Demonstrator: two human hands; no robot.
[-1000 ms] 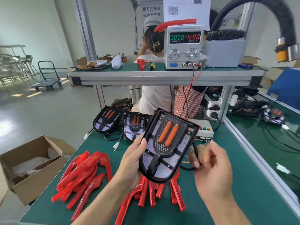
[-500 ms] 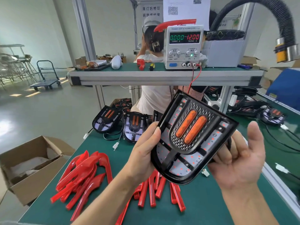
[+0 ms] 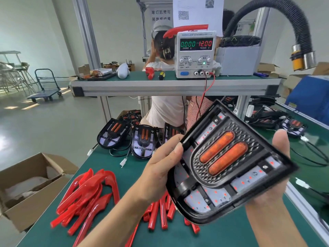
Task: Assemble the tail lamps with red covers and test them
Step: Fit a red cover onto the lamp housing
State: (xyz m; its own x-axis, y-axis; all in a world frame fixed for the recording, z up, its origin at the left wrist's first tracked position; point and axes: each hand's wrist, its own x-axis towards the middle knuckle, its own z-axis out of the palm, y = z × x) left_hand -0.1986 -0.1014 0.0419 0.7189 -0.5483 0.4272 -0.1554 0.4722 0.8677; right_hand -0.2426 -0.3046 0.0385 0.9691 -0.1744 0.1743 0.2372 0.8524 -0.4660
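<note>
Black plastic lamp housing (image 3: 227,163), with two orange lenses at its centre, is held in the air above the green bench (image 3: 114,168), face up toward my camera and tilted, its long axis running from lower left to upper right. I see the left hand (image 3: 160,168) gripping the housing's left edge, thumb curled over the rim and fingers hidden behind it. The right hand (image 3: 277,184) cradles the housing from beneath on the right; its thumb stands up at the far edge, and the rest of its fingers are hidden, so I cannot tell whether they curl round the shell.

The relation that governs the next move, in my judgement: the red covers (image 3: 85,195) lie on the bench below and to the left of the housing, well apart from it, and the left hand is the nearer to them. A second group of red pieces (image 3: 160,216) lies directly under the housing. No cover is fitted on the held unit yet.

Against the picture from a second ago, the housing is nearer the camera and swung rightward and more steeply tilted. The right hand, then pinching a black cable beside the housing, is now under the shell. The supply (image 3: 195,54) reads 0.000 and 12.00, unchanged.
</note>
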